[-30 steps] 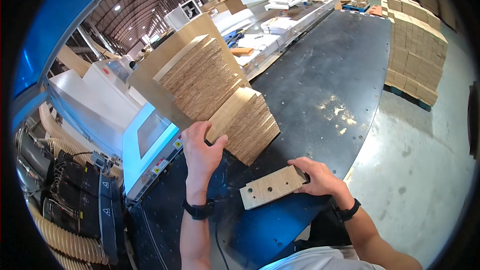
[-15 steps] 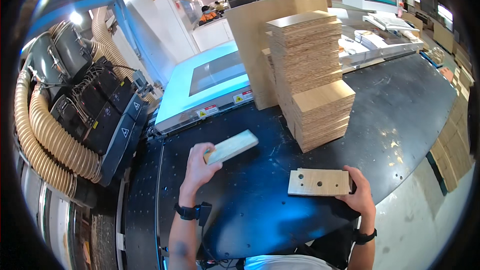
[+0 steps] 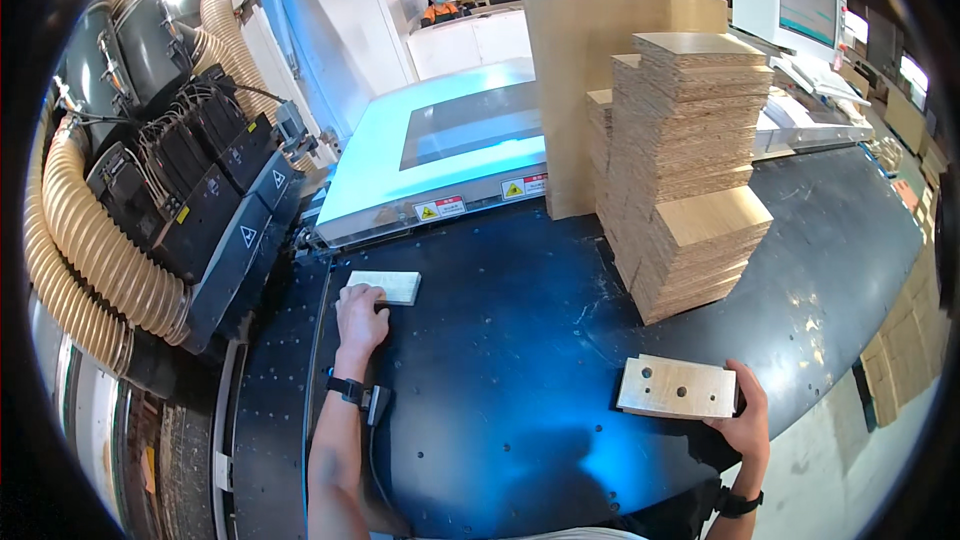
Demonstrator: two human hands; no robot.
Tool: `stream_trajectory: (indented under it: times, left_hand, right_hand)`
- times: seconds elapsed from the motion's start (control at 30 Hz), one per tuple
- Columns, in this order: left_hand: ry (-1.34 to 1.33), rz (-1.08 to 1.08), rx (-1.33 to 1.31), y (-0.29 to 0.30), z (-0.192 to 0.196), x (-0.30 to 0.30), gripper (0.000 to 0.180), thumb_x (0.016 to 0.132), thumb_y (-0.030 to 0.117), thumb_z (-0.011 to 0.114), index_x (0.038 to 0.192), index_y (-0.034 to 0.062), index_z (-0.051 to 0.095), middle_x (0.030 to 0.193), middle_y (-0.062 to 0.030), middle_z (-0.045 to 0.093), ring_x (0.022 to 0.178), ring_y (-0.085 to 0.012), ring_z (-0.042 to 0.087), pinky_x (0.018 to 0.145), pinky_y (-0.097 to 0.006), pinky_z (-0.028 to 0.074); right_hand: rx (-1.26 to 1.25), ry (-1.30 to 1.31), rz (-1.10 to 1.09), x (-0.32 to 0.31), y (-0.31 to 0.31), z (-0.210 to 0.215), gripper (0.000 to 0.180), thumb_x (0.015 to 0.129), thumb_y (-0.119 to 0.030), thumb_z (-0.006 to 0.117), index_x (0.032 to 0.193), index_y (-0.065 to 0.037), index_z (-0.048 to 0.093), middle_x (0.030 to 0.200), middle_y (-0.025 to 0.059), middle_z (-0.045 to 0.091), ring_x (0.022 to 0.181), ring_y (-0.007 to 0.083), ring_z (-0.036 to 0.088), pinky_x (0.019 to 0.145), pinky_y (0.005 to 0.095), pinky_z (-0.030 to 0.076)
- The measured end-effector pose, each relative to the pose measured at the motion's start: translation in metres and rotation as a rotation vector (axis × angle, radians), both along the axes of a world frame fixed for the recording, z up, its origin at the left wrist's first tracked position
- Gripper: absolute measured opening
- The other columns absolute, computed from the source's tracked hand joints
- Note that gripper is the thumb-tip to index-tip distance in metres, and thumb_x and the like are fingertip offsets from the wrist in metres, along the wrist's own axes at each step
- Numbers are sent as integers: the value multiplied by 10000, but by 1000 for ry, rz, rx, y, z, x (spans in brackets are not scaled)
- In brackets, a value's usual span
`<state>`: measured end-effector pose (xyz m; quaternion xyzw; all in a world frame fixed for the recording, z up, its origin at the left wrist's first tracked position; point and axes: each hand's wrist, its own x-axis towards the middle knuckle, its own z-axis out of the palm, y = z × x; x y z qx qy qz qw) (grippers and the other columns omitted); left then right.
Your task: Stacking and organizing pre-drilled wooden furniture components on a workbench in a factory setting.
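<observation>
My left hand has its fingers curled over the near edge of a small pale wooden board. That board appears to lie flat on the black table, in front of the machine. At the right, my right hand grips the end of a short stack of wooden boards. The top board has several drilled holes, large and small. Its thumb and fingers wrap the right end; I cannot tell how many boards are in the stack.
A tall stepped pile of cut boards stands beyond my right hand, beside a large upright panel. Ribbed hoses and machine heads line the left. The dark table curves at its right edge. A monitor stands far right.
My left hand moved left and set its board, raised and tilted before, down near the table's left part. The view shifted left. My right hand keeps its grip on the drilled stack.
</observation>
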<state>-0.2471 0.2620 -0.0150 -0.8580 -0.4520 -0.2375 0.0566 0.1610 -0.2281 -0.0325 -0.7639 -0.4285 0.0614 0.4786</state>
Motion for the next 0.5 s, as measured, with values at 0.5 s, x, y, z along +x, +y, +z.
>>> stream_trajectory:
  times: [0.5]
  left_hand:
    - [-94,180,-107,80,-16,18,309,830,172,801,1103,29,776,1037,-248,701,1036,-423,661,945,-496,530]
  right_hand:
    - [32,125,-75,0,-1,-17,914,480,-67,924,1320,48,583,1168,145,632,1070,287,631,981,369,484]
